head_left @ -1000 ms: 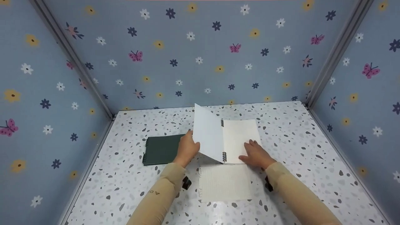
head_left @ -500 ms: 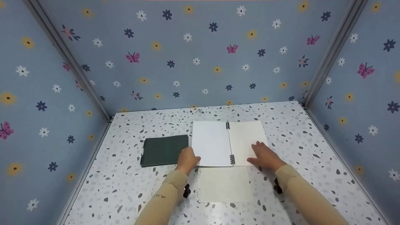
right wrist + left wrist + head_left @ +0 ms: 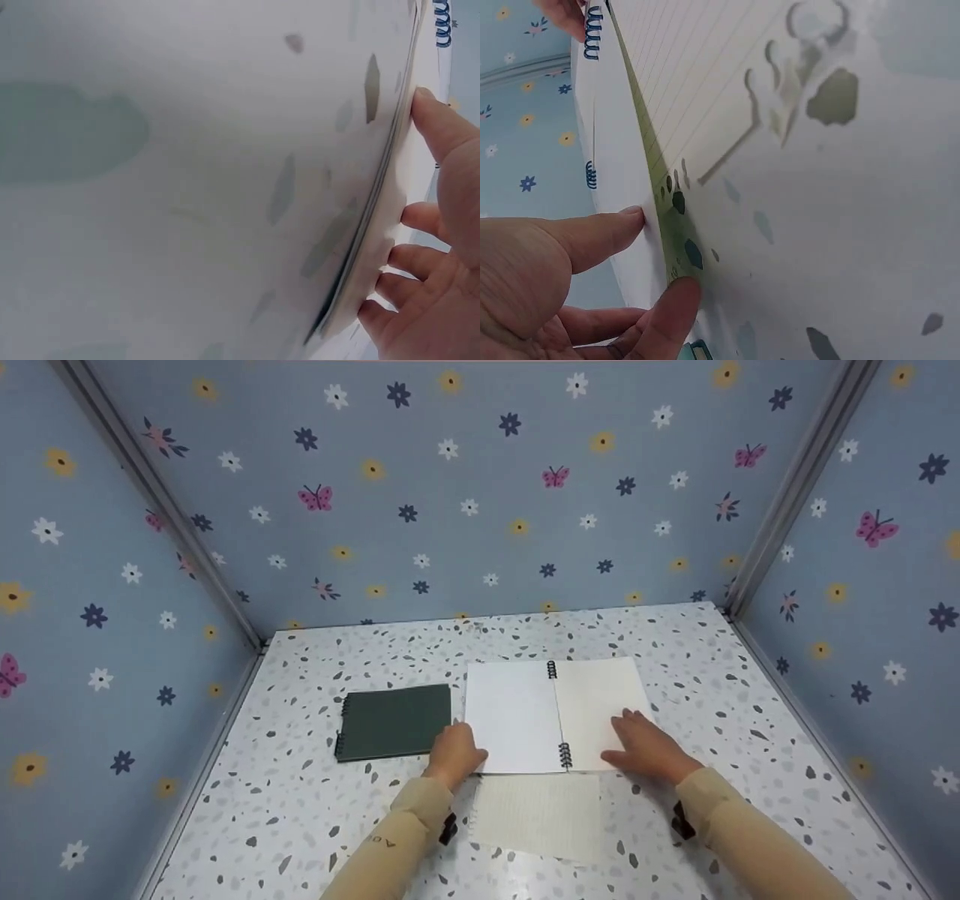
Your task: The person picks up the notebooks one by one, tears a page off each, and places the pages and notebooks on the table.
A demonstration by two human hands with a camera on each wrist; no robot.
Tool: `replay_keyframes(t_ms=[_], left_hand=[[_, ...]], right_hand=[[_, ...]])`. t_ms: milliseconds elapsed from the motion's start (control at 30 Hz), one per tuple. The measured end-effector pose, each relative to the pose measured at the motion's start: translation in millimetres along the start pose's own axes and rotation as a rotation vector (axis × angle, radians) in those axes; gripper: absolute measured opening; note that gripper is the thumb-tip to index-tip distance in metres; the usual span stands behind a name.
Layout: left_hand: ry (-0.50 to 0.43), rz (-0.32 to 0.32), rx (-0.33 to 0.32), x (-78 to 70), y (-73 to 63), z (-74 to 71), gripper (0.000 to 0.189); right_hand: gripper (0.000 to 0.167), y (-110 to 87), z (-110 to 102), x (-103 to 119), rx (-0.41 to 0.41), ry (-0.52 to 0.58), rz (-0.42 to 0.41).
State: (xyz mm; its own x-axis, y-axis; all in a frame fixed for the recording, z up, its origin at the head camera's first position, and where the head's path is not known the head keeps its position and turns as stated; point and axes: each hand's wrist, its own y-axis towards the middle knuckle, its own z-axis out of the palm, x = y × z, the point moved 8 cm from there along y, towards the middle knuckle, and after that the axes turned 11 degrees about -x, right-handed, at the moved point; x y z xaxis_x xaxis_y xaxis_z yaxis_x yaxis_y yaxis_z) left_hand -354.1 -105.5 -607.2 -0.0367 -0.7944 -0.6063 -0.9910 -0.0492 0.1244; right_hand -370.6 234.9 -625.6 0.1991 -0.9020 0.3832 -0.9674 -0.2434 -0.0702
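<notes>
An open spiral notebook (image 3: 514, 716) lies flat, its white left side and cream right page spread either side of a black coil (image 3: 565, 754). My left hand (image 3: 454, 754) holds its left edge near the front corner; the left wrist view shows the thumb (image 3: 607, 236) on the white side and the fingers at the edge. On the cream page rests my right hand (image 3: 649, 746), thumb and fingers spread, fingertips touching the paper in the right wrist view. A loose lined sheet (image 3: 536, 819) with a torn left edge lies just in front, its far edge meeting the notebook.
A closed dark green spiral notebook (image 3: 397, 720) lies to the left, close to my left hand. Blue floral walls (image 3: 480, 495) enclose the speckled white tabletop (image 3: 300, 825) at the back and both sides.
The raised white left side of the notebook has come down flat to the left. The open notebook has slid slightly toward me with both hands, and the loose sheet has turned a little.
</notes>
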Motion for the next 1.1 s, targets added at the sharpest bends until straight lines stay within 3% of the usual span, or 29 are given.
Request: replay_keyframes(t_ms=[133, 167, 267, 333, 433, 533, 633, 767, 933, 1100], left_hand=[[0.143, 0.02, -0.018, -4.6, 4.7, -0.6, 0.025], [0.172, 0.012, -0.013, -13.3, 3.4, -7.5, 0.03], [0.251, 0.06, -0.007, -23.4, 13.1, -5.5, 0.046], [0.286, 0.109, 0.03, -27.4, 21.3, 2.6, 0.055], [0.331, 0.167, 0.144, -29.0, 31.0, 22.1, 0.066], [0.347, 0.188, 0.233, -30.9, 35.3, 38.6, 0.074], [0.356, 0.194, 0.263, -36.0, 36.1, 47.6, 0.079], [0.377, 0.184, 0.274, -39.4, 35.2, 56.2, 0.083], [0.416, 0.178, 0.285, -35.8, 37.2, 67.3, 0.089], [0.43, 0.163, 0.29, -35.1, 40.9, 69.4, 0.09]], right_hand=[[0.089, 10.6, -10.5, 2.8, -0.031, 0.033, 0.016], [0.091, 15.3, -13.2, 2.7, -0.04, 0.039, 0.024], [0.095, 33.9, -22.1, 1.8, -0.078, 0.061, 0.048], [0.097, 47.4, -25.4, -0.9, -0.089, 0.083, 0.084], [0.1, 64.3, -26.4, -6.0, -0.081, 0.074, 0.128], [0.103, 76.5, -23.8, -12.7, -0.061, 0.035, 0.159], [0.105, 85.8, -19.8, -17.5, -0.046, -0.024, 0.15], [0.107, 89.4, -15.7, -19.5, -0.036, -0.061, 0.144], [0.106, 86.2, -10.3, -21.0, -0.024, -0.033, 0.198], [0.103, 88.4, -6.8, -21.8, -0.035, -0.046, 0.213]])
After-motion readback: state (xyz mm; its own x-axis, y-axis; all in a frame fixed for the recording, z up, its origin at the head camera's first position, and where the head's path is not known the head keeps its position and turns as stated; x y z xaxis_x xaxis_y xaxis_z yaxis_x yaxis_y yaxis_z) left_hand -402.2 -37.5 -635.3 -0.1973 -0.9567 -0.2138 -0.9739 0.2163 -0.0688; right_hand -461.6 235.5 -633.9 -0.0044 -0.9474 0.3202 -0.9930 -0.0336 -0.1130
